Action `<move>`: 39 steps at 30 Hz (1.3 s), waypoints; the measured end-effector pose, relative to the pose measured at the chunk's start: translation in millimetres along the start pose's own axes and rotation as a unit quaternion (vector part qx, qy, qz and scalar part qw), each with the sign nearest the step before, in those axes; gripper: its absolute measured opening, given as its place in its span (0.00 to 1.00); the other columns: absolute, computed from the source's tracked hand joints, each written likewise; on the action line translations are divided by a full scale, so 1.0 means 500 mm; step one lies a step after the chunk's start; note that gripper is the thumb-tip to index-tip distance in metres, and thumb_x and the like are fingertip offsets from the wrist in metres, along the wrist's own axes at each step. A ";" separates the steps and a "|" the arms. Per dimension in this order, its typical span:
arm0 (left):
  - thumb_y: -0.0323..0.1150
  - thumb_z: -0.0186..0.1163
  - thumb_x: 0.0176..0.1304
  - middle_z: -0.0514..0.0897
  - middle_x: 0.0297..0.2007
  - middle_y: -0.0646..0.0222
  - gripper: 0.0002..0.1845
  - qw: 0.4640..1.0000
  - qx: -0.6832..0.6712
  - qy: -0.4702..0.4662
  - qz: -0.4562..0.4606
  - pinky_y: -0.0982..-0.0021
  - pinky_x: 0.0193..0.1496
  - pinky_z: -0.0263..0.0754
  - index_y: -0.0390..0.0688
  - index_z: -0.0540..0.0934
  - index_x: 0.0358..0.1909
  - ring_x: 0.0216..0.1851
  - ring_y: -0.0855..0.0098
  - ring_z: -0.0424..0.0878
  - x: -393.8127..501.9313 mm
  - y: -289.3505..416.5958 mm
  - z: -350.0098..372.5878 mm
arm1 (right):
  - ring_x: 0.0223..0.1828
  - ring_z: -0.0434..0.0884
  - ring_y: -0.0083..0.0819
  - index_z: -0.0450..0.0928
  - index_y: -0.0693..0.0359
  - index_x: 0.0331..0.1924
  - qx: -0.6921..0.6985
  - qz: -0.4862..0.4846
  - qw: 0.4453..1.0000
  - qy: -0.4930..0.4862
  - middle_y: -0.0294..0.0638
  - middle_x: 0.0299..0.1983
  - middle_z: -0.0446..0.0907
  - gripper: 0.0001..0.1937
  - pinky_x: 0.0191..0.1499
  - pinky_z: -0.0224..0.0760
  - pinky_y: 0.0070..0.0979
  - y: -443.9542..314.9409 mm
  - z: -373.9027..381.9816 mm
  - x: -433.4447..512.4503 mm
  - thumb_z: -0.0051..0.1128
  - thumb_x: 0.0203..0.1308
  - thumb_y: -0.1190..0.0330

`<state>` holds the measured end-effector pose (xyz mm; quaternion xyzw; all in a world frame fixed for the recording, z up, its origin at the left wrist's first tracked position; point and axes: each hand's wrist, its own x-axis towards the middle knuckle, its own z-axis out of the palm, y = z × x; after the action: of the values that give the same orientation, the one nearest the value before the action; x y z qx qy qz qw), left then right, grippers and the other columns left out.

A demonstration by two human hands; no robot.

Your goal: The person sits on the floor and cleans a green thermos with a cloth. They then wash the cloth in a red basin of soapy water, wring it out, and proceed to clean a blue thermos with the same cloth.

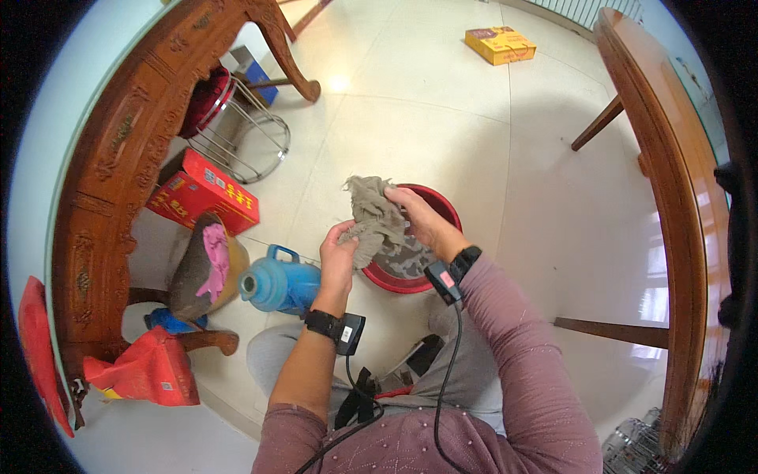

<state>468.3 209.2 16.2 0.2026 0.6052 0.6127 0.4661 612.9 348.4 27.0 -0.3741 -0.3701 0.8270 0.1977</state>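
Observation:
A frayed grey-brown cloth (374, 208) is stretched between my two hands. My left hand (337, 255) pinches its lower left part, thumb on top. Higher up and to the right, my right hand (423, 220) grips the cloth near its upper edge. Beneath and to the right of it stands a red basin (455, 216) on the floor, holding murky grey water (408, 263) with suds. The cloth and my right hand hide part of the basin. Close to my left forearm is a blue thermos flask (281, 284) with a handle; its mouth is uncovered.
A bin (237, 275) with pink gloves (214, 260) draped in it stands beside a red carton (216, 192). A wire-framed stool (260, 145) and a carved wooden table (112, 136) are at left. A wooden table (657, 154) borders the right. A yellow box (500, 44) lies on the far floor.

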 end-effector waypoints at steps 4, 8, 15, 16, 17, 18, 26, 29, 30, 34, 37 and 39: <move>0.17 0.50 0.64 0.82 0.47 0.63 0.18 0.996 0.082 -0.015 -0.034 0.71 0.53 0.74 0.36 0.78 0.54 0.48 0.72 0.79 0.037 -0.114 -0.017 | 0.52 0.76 0.35 0.67 0.62 0.63 -0.217 0.020 0.976 -0.028 0.44 0.54 0.76 0.32 0.53 0.71 0.36 0.083 -0.084 0.088 0.64 0.58 0.56; 0.18 0.47 0.66 0.82 0.49 0.62 0.17 0.995 0.036 -0.002 -0.097 0.69 0.57 0.73 0.38 0.79 0.52 0.51 0.70 0.78 0.081 -0.229 -0.042 | 0.47 0.78 0.38 0.70 0.60 0.58 -0.294 0.153 0.943 -0.005 0.45 0.51 0.77 0.26 0.48 0.74 0.39 0.184 -0.205 0.180 0.64 0.55 0.66; 0.25 0.55 0.65 0.81 0.51 0.57 0.14 0.972 0.190 0.044 -0.133 0.67 0.57 0.72 0.38 0.79 0.52 0.51 0.64 0.79 0.200 -0.427 -0.070 | 0.51 0.78 0.51 0.73 0.62 0.54 -0.758 0.028 0.639 0.126 0.53 0.50 0.76 0.21 0.50 0.73 0.47 0.356 -0.332 0.238 0.59 0.54 0.71; 0.26 0.57 0.63 0.81 0.50 0.57 0.14 0.950 0.283 0.062 -0.116 0.66 0.56 0.73 0.39 0.79 0.51 0.50 0.63 0.80 0.221 -0.446 -0.066 | 0.54 0.75 0.49 0.73 0.61 0.53 -0.741 0.026 0.658 0.132 0.51 0.51 0.74 0.19 0.51 0.72 0.47 0.366 -0.342 0.250 0.59 0.55 0.70; 0.26 0.59 0.61 0.81 0.51 0.56 0.15 0.928 0.359 0.034 -0.097 0.65 0.57 0.72 0.40 0.79 0.51 0.51 0.60 0.79 0.235 -0.458 -0.061 | 0.55 0.75 0.49 0.73 0.61 0.53 -0.713 0.038 0.686 0.137 0.50 0.51 0.74 0.20 0.51 0.72 0.48 0.374 -0.347 0.261 0.59 0.55 0.70; 0.26 0.60 0.60 0.81 0.51 0.55 0.17 0.898 0.430 0.004 -0.093 0.63 0.58 0.71 0.41 0.79 0.52 0.52 0.58 0.79 0.247 -0.468 -0.055 | 0.55 0.75 0.49 0.73 0.60 0.54 -0.686 0.027 0.713 0.146 0.50 0.52 0.74 0.20 0.51 0.71 0.48 0.379 -0.351 0.273 0.59 0.55 0.70; 0.28 0.66 0.54 0.74 0.60 0.57 0.23 0.723 0.634 -0.274 -0.001 0.58 0.59 0.69 0.47 0.79 0.54 0.62 0.52 0.70 0.290 -0.487 -0.045 | 0.52 0.78 0.51 0.77 0.55 0.53 -0.762 -0.021 0.645 0.046 0.51 0.48 0.78 0.23 0.54 0.71 0.46 0.423 -0.301 0.407 0.65 0.53 0.58; 0.26 0.65 0.55 0.76 0.56 0.55 0.22 0.747 0.571 -0.310 -0.144 0.60 0.56 0.72 0.45 0.78 0.54 0.57 0.54 0.75 0.300 -0.503 -0.076 | 0.52 0.80 0.49 0.77 0.56 0.54 -0.599 0.030 0.797 0.073 0.52 0.47 0.81 0.25 0.52 0.73 0.43 0.432 -0.298 0.450 0.65 0.55 0.55; 0.26 0.65 0.55 0.76 0.55 0.55 0.22 0.764 0.528 -0.323 -0.183 0.60 0.56 0.72 0.45 0.78 0.54 0.56 0.55 0.76 0.303 -0.510 -0.087 | 0.48 0.83 0.49 0.73 0.59 0.59 -0.531 0.036 0.841 0.096 0.55 0.45 0.83 0.28 0.50 0.75 0.40 0.428 -0.302 0.461 0.65 0.55 0.58; 0.28 0.66 0.53 0.78 0.52 0.51 0.23 0.861 0.467 -0.140 -0.143 0.59 0.57 0.73 0.45 0.77 0.54 0.54 0.52 0.77 0.290 -0.533 -0.103 | 0.52 0.79 0.51 0.72 0.62 0.59 -0.407 -0.047 0.883 0.230 0.54 0.51 0.80 0.28 0.55 0.72 0.41 0.401 -0.324 0.429 0.64 0.57 0.59; 0.34 0.71 0.50 0.72 0.58 0.46 0.32 0.877 0.461 -0.026 -0.129 0.56 0.61 0.69 0.45 0.73 0.60 0.59 0.47 0.72 0.261 -0.545 -0.083 | 0.57 0.75 0.49 0.71 0.56 0.61 -0.605 -0.073 0.764 0.212 0.52 0.54 0.76 0.31 0.57 0.69 0.47 0.397 -0.331 0.349 0.67 0.53 0.55; 0.35 0.72 0.49 0.69 0.61 0.45 0.36 0.875 0.476 -0.045 -0.077 0.55 0.64 0.67 0.46 0.71 0.63 0.61 0.46 0.70 0.238 -0.556 -0.058 | 0.61 0.70 0.52 0.65 0.50 0.66 -0.650 -0.083 0.746 0.120 0.52 0.62 0.67 0.34 0.58 0.67 0.52 0.428 -0.319 0.286 0.66 0.54 0.57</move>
<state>477.7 243.7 -285.4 0.3798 0.8160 0.2028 0.3857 632.7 370.1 -274.6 -0.4762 -0.8209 0.3147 0.0174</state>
